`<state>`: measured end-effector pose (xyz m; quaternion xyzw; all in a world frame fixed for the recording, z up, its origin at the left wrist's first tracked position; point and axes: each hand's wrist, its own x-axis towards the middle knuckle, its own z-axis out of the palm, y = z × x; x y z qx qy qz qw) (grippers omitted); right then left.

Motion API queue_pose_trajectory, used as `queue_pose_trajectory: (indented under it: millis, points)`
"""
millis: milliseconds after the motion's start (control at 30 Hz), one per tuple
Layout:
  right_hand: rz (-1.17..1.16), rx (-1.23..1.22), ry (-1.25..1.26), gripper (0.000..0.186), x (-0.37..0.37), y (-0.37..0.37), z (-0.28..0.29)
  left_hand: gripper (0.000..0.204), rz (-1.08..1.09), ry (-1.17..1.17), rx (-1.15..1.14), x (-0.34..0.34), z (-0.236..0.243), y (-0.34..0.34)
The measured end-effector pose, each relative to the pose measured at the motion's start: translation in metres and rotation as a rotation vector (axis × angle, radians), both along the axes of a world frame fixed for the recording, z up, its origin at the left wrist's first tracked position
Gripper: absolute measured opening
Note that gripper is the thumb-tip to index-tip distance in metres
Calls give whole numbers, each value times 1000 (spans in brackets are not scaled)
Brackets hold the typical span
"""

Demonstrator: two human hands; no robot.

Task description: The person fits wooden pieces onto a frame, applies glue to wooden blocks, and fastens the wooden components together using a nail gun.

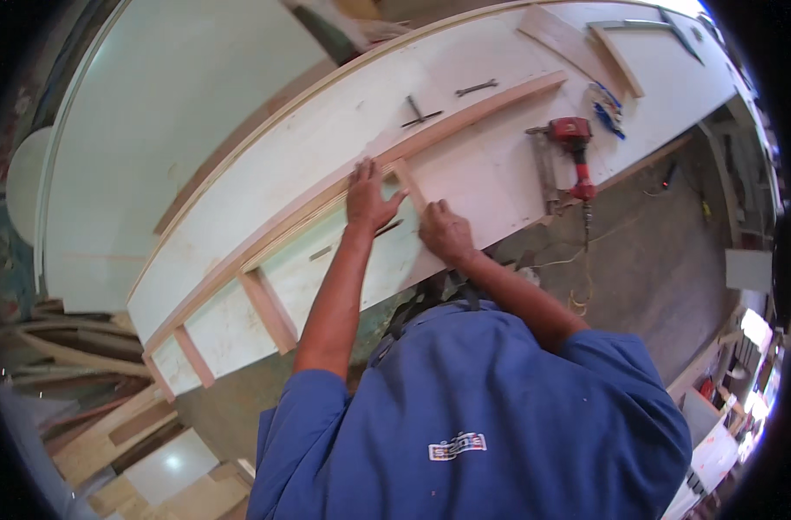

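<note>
A long wooden strip (486,107) runs across the white panel (326,143) on the bench. My left hand (374,198) lies on this strip with its fingers stretched out and the thumb apart. Against the strip's near side stands a short wooden crosspiece (407,182), angled toward me. My right hand (445,232) has its fingers curled on the near end of that crosspiece; the fingertips are partly hidden. Farther left, two similar crosspieces (270,312) (193,356) join the strip. A thin dark stick (388,228) lies beside my left wrist.
A red power drill (573,132) lies right of my hands, its cord hanging over the edge. Beyond the strip are a wrench (476,87) and a T-shaped metal tool (419,115). Blue-handled pliers (609,120) and loose boards (573,43) lie at the far right.
</note>
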<state>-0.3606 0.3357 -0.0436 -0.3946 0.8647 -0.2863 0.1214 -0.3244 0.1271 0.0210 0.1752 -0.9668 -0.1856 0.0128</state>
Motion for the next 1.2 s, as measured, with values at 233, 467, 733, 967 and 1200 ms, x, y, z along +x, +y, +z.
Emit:
queue_pose_trajectory:
  millis: [233,467,733,967,1200]
  points:
    - [-16,75,-202,52,-1,-9,54,99,77,-4,20,8,-1,-1]
    - [-46,31,-195,72,-5,-4,52,102,124,2,14,-3,7,7]
    - [-35,-68,-175,68,-9,-7,40,98,128,37,28,-2,4,5]
    - [-67,-80,-120,61,-10,-12,29,89,164,115,-13,3,-8,8]
    - [-94,-93,-78,55,-7,-17,29,84,173,186,-44,1,-12,9]
